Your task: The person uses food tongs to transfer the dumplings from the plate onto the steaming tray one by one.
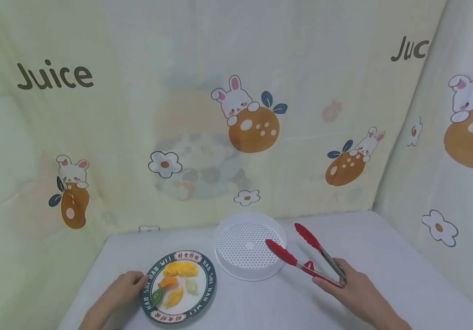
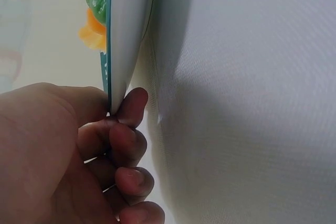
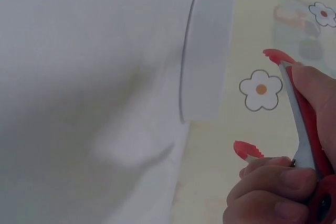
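The red-tipped tongs [image 1: 286,255] are in your right hand [image 1: 356,286], which grasps them near the hinged end; their two tips stand apart, ahead of that hand and to its left. Your left hand [image 1: 128,288] pinches the near-side rim of the plate [image 1: 210,284], which lies just to its right. On the plate sit dumpling-like pieces: yellow, orange, pale and a green one [image 1: 156,297], the green nearest your left hand. Between your hands and farther forward, a white perforated tray [image 1: 248,247] rests on the tabletop [image 1: 244,305], one tong tip showing over its right edge.

Your forearms reach in from either side. The left wrist view shows what the head view hides: your thumb above the rim, a forefinger under it, the other fingers curled below. The right wrist view adds your thumb along one tong arm and the tray's smooth outer wall. A printed curtain [image 1: 129,114] hangs beyond both hands.
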A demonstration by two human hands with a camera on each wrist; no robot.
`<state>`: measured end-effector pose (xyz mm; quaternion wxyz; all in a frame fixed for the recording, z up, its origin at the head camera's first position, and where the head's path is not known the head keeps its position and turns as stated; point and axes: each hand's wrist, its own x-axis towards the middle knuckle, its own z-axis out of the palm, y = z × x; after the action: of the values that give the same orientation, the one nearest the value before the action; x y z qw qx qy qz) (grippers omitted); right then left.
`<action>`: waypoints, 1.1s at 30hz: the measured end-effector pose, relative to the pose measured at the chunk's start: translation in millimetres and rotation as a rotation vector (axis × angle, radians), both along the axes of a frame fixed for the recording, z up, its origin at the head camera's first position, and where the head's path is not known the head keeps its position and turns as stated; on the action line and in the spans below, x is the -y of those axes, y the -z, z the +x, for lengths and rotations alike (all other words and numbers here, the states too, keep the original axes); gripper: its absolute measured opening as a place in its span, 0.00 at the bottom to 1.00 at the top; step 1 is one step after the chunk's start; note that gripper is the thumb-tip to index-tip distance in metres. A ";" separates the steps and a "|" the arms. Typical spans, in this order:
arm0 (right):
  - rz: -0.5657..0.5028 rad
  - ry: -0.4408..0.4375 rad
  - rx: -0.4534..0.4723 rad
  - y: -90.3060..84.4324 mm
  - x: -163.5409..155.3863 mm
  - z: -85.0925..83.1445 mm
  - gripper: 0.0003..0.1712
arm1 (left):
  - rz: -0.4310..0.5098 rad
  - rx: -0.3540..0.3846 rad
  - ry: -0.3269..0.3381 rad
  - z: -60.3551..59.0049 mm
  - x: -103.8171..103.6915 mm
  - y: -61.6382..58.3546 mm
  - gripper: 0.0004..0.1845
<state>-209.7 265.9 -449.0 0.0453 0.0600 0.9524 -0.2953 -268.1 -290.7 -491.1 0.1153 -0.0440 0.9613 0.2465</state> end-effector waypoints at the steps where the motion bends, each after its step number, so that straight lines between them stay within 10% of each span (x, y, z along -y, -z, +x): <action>1: 0.001 -0.003 -0.001 -0.4 2.2 1.0 0.57 | -0.001 0.001 -0.001 0.3 -0.1 0.8 0.18; 33: -0.010 -0.200 -0.114 -5.7 80.7 12.6 0.37 | 0.017 -0.001 -0.007 0.9 -1.4 0.4 0.17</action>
<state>-197.1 185.2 -443.3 0.0206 -0.0522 0.9532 -0.2969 -267.3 -289.4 -491.6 0.1142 -0.0461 0.9590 0.2551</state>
